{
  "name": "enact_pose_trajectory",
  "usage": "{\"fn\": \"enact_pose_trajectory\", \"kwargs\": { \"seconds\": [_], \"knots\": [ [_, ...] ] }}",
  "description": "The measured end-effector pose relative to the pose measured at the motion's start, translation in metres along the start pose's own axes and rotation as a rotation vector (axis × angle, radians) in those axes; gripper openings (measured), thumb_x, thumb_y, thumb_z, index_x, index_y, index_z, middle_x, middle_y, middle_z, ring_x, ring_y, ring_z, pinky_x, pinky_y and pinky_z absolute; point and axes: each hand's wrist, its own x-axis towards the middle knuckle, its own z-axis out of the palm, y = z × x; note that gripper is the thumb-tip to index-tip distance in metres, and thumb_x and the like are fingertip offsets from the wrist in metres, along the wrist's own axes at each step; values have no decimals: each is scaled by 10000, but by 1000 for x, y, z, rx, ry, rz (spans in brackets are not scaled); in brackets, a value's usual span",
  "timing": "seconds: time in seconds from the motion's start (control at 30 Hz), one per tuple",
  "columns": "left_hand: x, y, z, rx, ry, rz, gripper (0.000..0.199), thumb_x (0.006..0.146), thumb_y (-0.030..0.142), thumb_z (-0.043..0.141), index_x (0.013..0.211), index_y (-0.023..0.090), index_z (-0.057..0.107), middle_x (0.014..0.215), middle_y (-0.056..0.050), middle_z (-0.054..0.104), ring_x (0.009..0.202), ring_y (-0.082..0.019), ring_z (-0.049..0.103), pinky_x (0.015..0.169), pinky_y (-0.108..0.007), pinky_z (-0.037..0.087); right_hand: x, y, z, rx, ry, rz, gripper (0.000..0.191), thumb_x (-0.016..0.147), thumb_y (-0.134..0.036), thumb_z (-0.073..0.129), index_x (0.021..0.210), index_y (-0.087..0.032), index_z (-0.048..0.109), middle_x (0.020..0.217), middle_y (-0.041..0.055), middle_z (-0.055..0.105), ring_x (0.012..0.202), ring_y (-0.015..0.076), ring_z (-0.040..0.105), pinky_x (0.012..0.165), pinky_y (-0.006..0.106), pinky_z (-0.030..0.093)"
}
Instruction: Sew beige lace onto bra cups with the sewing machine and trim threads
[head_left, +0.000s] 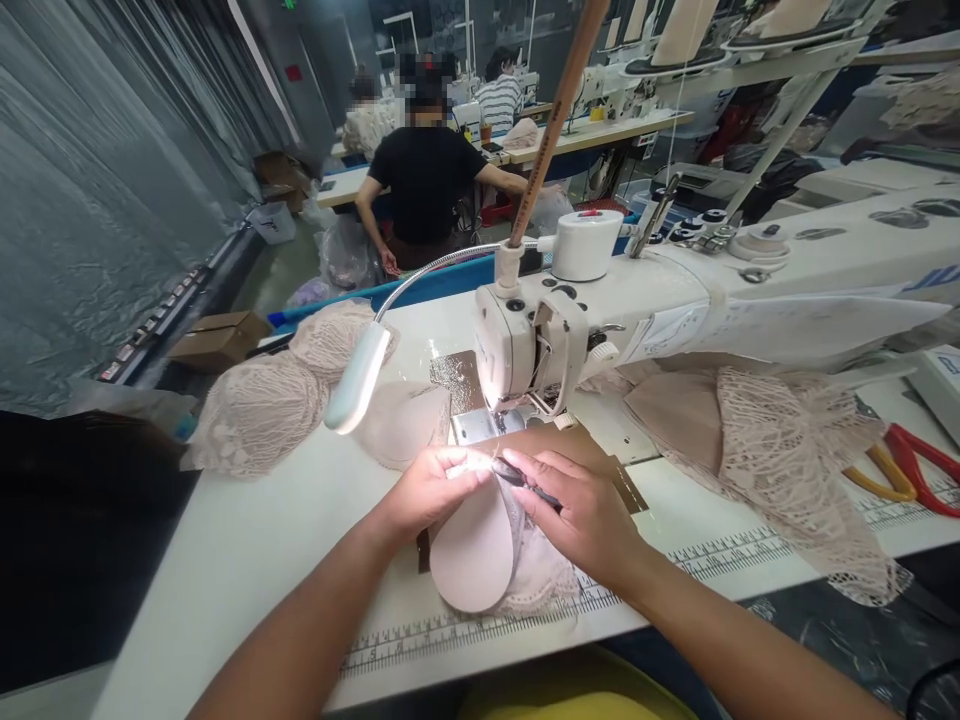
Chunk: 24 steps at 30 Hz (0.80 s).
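My left hand [439, 490] pinches the upper edge of a pale beige padded cup piece [472, 560] in front of the sewing machine. In my right hand [581, 505] is a small dark thread snipper [529, 483], its tip close to my left fingertips at the cloth's edge. Lace trim [544, 575] hangs from the cup piece onto the table's printed ruler. Just beyond my hands stands the white sewing machine head [517, 335], its needle area brightly lit. The exact spot between my fingertips is partly washed out by the light.
A lamp [358, 378] on a bent neck hangs left of the machine. Lace cups [259, 415] lie at the left, more lace pieces [780, 440] at the right beside red-handled scissors [926, 468]. A person in black [427, 185] sits ahead, with other people beyond.
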Motion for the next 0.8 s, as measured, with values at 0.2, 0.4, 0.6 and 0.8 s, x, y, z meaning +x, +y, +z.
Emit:
{"fn": "enact_pose_trajectory", "kwargs": {
  "seconds": [0.2, 0.4, 0.6, 0.8],
  "knots": [
    [-2, 2, 5, -55, 2, -49, 252, 782, 331, 685, 945, 142, 720, 767, -45, 701, 720, -165, 628, 696, -269, 486, -2, 3, 1, -55, 52, -50, 334, 890, -209, 503, 1210, -168, 590, 907, 72, 670, 783, 179, 631, 689, 293, 535],
    [-1, -2, 4, -75, 6, -29, 269, 795, 320, 672, 977, 124, 706, 910, -91, 712, 861, -209, 639, 799, -311, 484, -2, 4, 2, -95, 85, -96, 315, 884, -186, 518, 1183, -131, 603, 880, 88, 676, 745, 175, 629, 691, 292, 539],
    [-1, -7, 4, -69, 17, -36, 251, 787, 337, 675, 931, 135, 712, 887, -80, 714, 833, -211, 641, 773, -315, 491, -1, 2, 2, -157, 113, -97, 321, 889, -197, 508, 1194, -176, 604, 856, 70, 679, 724, 166, 639, 702, 284, 547],
    [-1, -6, 9, -103, -5, -36, 239, 792, 338, 666, 907, 136, 723, 830, -72, 716, 739, -184, 637, 700, -289, 489, 0, -2, 2, -266, 187, -154, 288, 890, -197, 522, 1159, -176, 623, 812, 64, 686, 672, 153, 637, 690, 271, 548]
  ]
}}
